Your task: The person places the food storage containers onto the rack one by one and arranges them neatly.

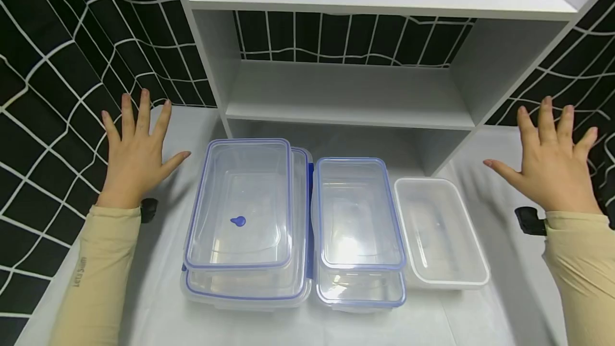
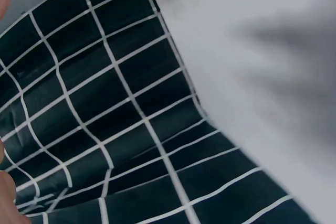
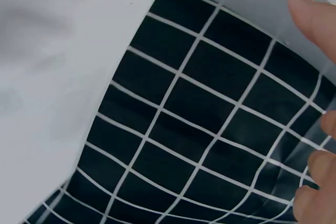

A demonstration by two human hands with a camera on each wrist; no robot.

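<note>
Beige sleeves (image 1: 98,276) lie at lower left and lower right. The left hand (image 1: 136,154) and right hand (image 1: 554,162) are both spread wide. Between them, lower centre, sit a large blue-rimmed container (image 1: 240,186), a smaller blue-rimmed container (image 1: 357,210) and a white-rimmed container (image 1: 442,234), before the white shelf unit (image 1: 348,92).

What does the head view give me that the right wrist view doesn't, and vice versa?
Only the head view shows the left hand, the blue-rimmed containers and the white-rimmed container.
The right wrist view alone adds no object I can make out, just a closer look at the checked cloth near the right hand.
Both show that hand, that cloth and the white table. A pale panel at the wrist view's top right may be the shelf; I can't tell.
</note>
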